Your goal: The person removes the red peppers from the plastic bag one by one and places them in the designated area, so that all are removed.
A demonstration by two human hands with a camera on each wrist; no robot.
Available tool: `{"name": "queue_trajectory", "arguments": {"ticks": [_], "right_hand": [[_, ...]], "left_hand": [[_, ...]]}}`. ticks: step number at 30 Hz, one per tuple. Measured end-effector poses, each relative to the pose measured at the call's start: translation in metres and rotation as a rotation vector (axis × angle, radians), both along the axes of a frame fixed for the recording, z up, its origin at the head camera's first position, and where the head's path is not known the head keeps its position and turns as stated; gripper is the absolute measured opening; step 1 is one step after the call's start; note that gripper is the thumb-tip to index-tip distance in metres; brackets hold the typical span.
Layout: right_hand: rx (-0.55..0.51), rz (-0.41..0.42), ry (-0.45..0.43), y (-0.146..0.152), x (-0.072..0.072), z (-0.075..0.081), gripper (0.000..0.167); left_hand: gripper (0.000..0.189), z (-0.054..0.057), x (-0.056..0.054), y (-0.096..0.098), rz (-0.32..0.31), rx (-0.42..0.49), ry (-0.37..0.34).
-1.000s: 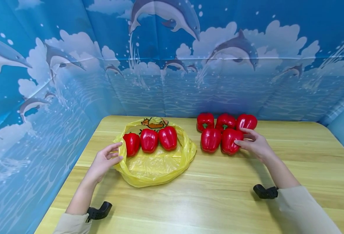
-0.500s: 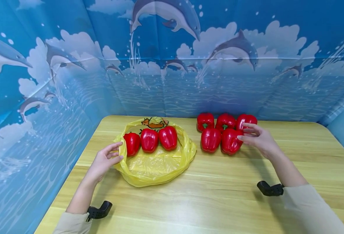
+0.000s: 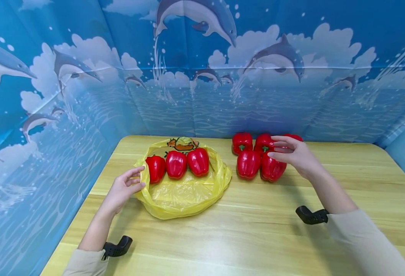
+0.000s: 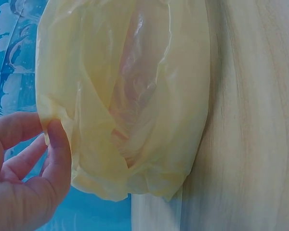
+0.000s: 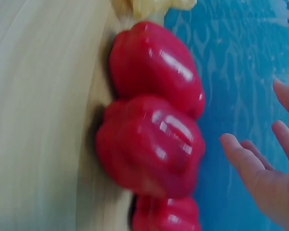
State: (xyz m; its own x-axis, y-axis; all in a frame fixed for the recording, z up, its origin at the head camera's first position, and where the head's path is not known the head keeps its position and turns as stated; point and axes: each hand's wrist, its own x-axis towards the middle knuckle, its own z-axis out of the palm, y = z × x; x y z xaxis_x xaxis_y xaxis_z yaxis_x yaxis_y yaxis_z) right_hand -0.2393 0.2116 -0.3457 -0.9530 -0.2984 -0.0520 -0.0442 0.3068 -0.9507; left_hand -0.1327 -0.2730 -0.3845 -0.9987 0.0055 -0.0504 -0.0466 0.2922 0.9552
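The left hand (image 3: pixel 121 191) pinches the left rim of a yellow plastic bag (image 3: pixel 174 212), and the left wrist view shows the thin film between thumb and fingers (image 4: pixel 58 139). Three red bell peppers (image 3: pixel 176 165) lie in a row in the bag's wide mouth. My right hand (image 3: pixel 297 155) hovers over a second group of several red bell peppers (image 3: pixel 248 165), with its fingers apart and nothing in them. It partly hides the back right pepper (image 3: pixel 293 137). In the right wrist view a gap separates the fingertips from the nearest pepper (image 5: pixel 151 147).
Everything lies on a wooden table (image 3: pixel 223 237). A blue curtain with dolphins (image 3: pixel 202 103) stands along the back and left edges. A black wrist camera (image 3: pixel 117 246) sits on the left wrist, and another camera (image 3: pixel 312 215) on the right.
The right hand has let go of the front right pepper, drawn back, then moved up and left over the group. The left hand keeps its hold on the bag's rim.
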Motion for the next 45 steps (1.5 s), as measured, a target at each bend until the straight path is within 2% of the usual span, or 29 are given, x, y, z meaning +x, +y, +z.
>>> {"name": "queue_trajectory", "arguments": {"ticks": [6,13,24,34,45], "right_hand": [[-0.020,0.041,-0.011,-0.030,-0.005,0.004,0.069],[-0.092,0.092,-0.035,-0.067,-0.008,0.001,0.067],[-0.123,0.198,-0.079,-0.125,-0.020,-0.013,0.060],[-0.090,0.201,-0.114,-0.161,-0.028,-0.021,0.059],[0.034,0.144,-0.056,-0.178,-0.035,-0.029,0.054]], "left_hand": [[0.054,0.000,0.001,0.000,-0.002,0.007,0.000],[0.055,0.001,0.003,0.001,0.002,-0.010,0.010],[0.054,0.001,0.005,0.000,0.011,-0.031,0.037],[0.055,-0.002,0.004,-0.001,0.012,-0.031,0.033],[0.054,-0.002,0.004,-0.002,0.009,-0.024,0.030]]}}
